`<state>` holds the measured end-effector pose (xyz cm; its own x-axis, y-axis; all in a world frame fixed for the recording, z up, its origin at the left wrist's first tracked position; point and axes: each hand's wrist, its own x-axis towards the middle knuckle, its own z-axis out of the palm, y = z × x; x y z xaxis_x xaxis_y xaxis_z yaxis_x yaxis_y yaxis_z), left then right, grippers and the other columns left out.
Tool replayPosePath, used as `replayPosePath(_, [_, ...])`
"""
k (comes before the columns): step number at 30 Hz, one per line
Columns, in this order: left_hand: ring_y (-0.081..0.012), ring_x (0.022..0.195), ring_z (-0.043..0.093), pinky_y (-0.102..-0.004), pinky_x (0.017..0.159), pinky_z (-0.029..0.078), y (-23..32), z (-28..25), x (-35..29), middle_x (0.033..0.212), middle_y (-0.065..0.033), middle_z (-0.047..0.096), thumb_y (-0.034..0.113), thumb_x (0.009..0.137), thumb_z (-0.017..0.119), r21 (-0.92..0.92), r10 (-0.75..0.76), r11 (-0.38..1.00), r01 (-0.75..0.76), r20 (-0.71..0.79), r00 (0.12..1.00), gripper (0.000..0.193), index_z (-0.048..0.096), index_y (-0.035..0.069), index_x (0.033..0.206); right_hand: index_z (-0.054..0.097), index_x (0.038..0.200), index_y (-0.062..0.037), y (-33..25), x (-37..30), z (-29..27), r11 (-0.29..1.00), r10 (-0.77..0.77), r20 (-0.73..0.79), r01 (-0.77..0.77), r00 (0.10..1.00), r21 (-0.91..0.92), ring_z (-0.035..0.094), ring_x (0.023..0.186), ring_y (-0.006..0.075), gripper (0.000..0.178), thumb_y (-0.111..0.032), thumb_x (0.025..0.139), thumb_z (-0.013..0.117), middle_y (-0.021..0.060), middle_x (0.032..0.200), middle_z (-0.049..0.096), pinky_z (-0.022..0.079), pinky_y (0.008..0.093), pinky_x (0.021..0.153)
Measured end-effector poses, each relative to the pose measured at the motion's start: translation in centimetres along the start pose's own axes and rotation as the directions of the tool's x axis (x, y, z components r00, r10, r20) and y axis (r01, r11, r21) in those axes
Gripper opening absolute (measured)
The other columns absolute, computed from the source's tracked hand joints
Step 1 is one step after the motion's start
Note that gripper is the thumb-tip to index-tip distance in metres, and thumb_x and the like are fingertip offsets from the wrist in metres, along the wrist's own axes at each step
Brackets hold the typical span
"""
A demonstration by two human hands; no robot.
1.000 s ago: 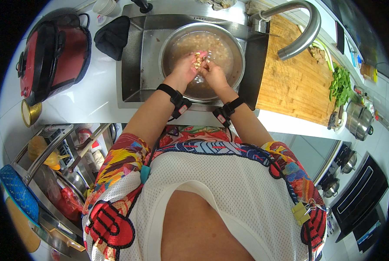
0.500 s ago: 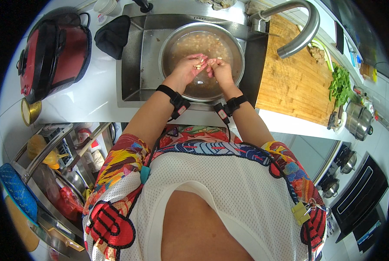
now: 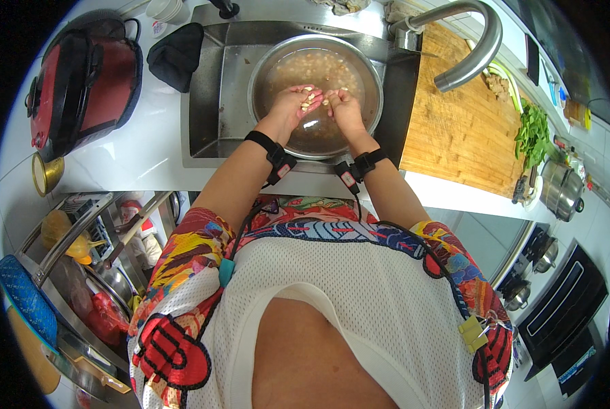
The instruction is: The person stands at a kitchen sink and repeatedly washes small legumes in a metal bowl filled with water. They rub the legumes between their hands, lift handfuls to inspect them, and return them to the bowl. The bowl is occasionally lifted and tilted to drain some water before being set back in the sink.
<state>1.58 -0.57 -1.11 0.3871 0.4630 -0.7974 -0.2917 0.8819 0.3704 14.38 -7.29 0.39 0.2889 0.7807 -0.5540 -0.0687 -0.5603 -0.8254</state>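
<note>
A round steel basin (image 3: pixel 379 92) sits in the sink (image 3: pixel 213 109), holding cloudy brownish water and many pale and reddish-brown kernels (image 3: pixel 313 65) that look like peanuts. My left hand (image 3: pixel 288 109) is over the near half of the basin, palm turned up and fingers curled, cradling several pale peeled peanuts (image 3: pixel 309 102). Close beside it on the right, my right hand (image 3: pixel 345 111) has its fingers bent and pinched, with pale peanuts showing at the fingertips. Both wrists wear black straps.
A curved steel faucet (image 3: pixel 485 41) arches over a wooden cutting board (image 3: pixel 455 116) at the right, with leafy greens (image 3: pixel 533 129) at its far edge. A red electric cooker (image 3: pixel 107 88) and black cloth (image 3: pixel 176 58) are on the left counter. Paper cups (image 3: pixel 167 10) stand behind.
My left hand has opened a little, so more peanuts show in its palm. The right hand has drawn slightly apart from it, and its fingers have shifted.
</note>
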Motion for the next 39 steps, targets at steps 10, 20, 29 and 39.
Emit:
replayPosePath(10, [-0.0258,0.097,0.058,-0.0334,0.086,0.049,0.1,0.1,0.2,0.109,-0.0184,0.056,-0.008,0.084,0.045,-0.051,0.026,0.998,-0.022,0.065,0.998,0.034,0.044,-0.007,0.118,0.06,0.09,-0.0018,1.8,1.2,0.7,0.98,-0.152,0.059,0.142,0.987,0.141,0.051,0.06,0.0078,0.008,-0.007,0.087,0.055,0.0022,0.072,0.059,0.043,0.0204,0.055])
replayPosePath(20, [-0.0205,0.089,0.059,-0.0315,0.079,0.049,-0.2,-1.4,1.2,0.096,-0.0124,0.06,-0.001,0.082,0.046,-0.113,-0.05,0.989,0.094,0.341,0.939,0.025,0.053,-0.002,0.106,0.06,0.098,-0.0055,0.6,0.2,0.5,0.644,-0.563,0.139,0.538,0.814,-0.544,0.062,0.079,0.031,0.02,-0.009,0.078,0.059,0.0154,0.089,0.063,0.05,0.0367,0.071])
replayPosePath(29, [-0.0207,0.091,0.059,-0.0343,0.083,0.049,-0.4,-1.5,0.8,0.101,-0.0119,0.058,0.01,0.091,0.044,-0.016,-0.026,0.999,0.031,0.267,0.963,0.02,0.051,-0.001,0.106,0.058,0.093,-0.0009,-0.1,0.9,0.3,0.849,-0.338,0.104,0.351,0.935,-0.394,0.063,0.074,0.0253,0.013,-0.008,0.082,0.059,0.0144,0.085,0.064,0.051,0.0324,0.064])
replayPosePath(39, [-0.019,0.082,0.062,-0.0324,0.076,0.053,0.3,-0.9,-0.3,0.094,-0.0105,0.06,0.015,0.089,0.053,0.151,0.013,0.988,-0.03,0.108,0.994,0.02,0.054,0.0,0.102,0.055,0.098,-0.0024,-0.9,0.6,-1.8,0.703,-0.061,0.317,-0.185,0.946,0.686,0.063,0.08,0.0203,0.011,-0.006,0.088,0.053,0.0121,0.093,0.062,0.053,0.0287,0.077])
